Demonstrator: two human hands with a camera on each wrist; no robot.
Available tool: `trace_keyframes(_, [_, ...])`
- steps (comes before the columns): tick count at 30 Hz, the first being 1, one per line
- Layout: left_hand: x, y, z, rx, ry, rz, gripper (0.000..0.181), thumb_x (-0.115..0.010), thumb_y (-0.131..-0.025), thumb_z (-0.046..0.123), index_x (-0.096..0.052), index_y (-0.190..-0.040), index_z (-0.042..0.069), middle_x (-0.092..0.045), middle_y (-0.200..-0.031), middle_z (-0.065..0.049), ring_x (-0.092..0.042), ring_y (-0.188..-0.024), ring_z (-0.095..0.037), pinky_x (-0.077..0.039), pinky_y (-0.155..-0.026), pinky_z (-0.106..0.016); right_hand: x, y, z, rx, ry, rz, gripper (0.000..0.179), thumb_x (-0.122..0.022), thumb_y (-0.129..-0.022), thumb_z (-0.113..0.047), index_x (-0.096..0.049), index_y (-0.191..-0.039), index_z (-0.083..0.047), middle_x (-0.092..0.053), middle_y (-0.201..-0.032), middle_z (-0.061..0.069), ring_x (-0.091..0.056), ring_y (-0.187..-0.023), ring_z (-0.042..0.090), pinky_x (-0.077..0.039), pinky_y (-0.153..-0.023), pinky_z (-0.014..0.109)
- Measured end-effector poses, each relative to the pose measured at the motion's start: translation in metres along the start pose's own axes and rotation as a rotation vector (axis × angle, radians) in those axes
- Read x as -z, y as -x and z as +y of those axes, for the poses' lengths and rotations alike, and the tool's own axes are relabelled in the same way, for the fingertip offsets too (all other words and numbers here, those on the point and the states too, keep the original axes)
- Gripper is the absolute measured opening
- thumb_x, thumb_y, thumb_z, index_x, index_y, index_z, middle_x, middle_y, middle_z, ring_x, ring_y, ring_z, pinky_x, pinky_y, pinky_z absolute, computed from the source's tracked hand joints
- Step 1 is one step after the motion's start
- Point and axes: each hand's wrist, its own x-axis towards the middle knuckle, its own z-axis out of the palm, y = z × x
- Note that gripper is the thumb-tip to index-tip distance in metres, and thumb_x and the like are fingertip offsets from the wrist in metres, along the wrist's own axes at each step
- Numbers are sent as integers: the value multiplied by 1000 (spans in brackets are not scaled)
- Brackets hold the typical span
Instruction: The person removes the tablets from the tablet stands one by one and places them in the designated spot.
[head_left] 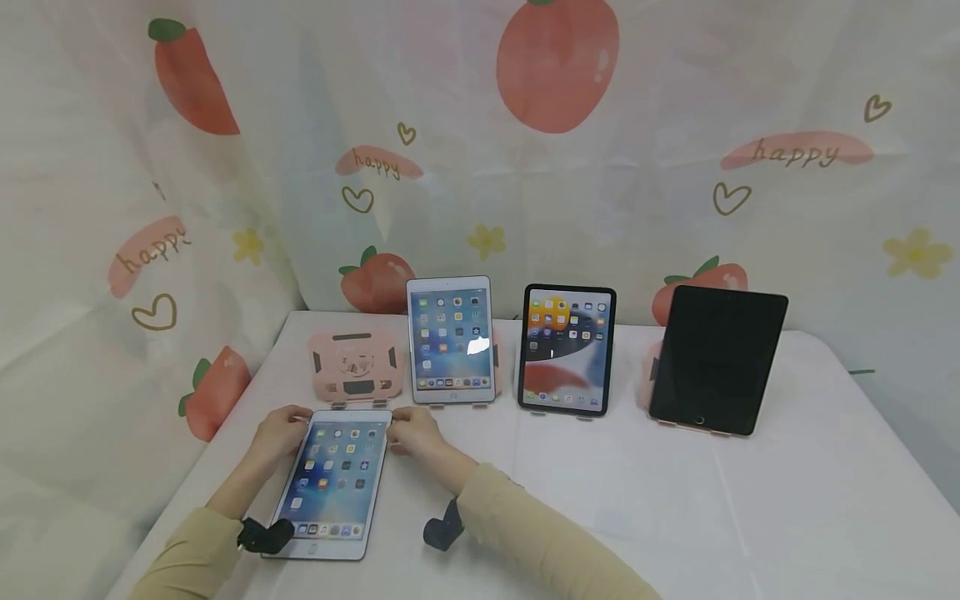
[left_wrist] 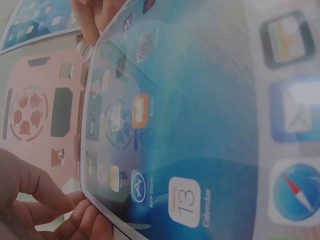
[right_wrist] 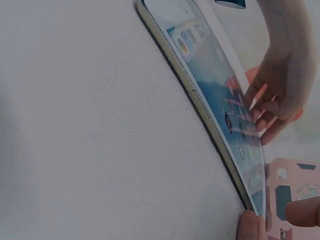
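White-framed and lit with rows of app icons, a tablet [head_left: 337,479] lies face up on the cloth-covered counter [head_left: 600,508], near its left edge. A person's left hand [head_left: 281,432] grips the tablet's far left corner; the right hand [head_left: 418,435] grips the far right one, fingers bent at the rim on both sides. Just beyond stands a pink case [head_left: 382,367], nearest the counter's back left corner. From there, along the back edge, a second white tablet [head_left: 450,333] and a black-framed tablet [head_left: 567,350] lean upright, both screens lit. A dark-screened tablet [head_left: 716,362] leans toward the back right corner. Behind hangs a fruit-patterned curtain [head_left: 450,75].
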Motion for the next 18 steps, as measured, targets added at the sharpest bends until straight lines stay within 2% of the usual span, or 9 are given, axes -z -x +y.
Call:
trace_keyframes(7, [-1,-1,-1,-27,-44,25,41,-41,-87,7,-54,-122,-11,-58,-113,-33,-57,-88,-34,-54,-69,-37,5,0,0,-5,-16,-11,53,-56,-79,-3,-50,-131,8,-61,-122,22,-66,-102,28,-58,-84,31])
trace_keyframes(12, [-4,2,-3,-72,-64,81,37,-43,-89,9,-57,-117,-11,-61,-105,-30,-57,-86,-33,-49,-69,-38,10,1,0,-11,-21,-14,44,-58,-84,-5,-55,-126,7,-67,-108,20,-69,-96,28,-58,-81,32])
trace_keyframes(18, [-10,6,1,-88,-51,156,34,-46,-91,11,-59,-116,-7,-62,-101,-26,-55,-82,-29,-42,-64,-31,20,2,3,11,-15,-48,38,-60,-87,-10,-59,-123,4,-69,-109,20,-70,-99,28,-59,-82,32])
